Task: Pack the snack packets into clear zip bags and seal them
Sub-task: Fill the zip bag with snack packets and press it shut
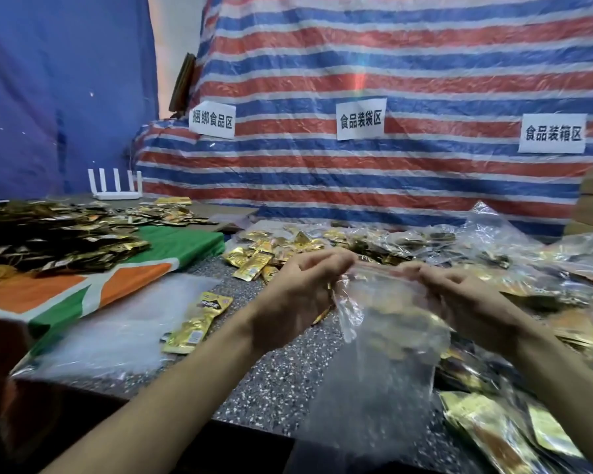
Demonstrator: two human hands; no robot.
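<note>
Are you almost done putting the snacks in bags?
Not nearly. Some filled bags lie piled at the right. The left hand and right hand pinch the top of a clear zip bag with packets inside, apparently sealing it. Many loose packets wait on the table.

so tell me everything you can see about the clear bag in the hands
The clear zip bag is thin, glossy, crinkled plastic, held upright above the speckled table. The left hand and right hand pinch its top edge at either end, where a faint reddish strip runs. Its lower part hangs loose and blurred. Through its middle show gold packets; whether they lie inside or behind is unclear.
</note>
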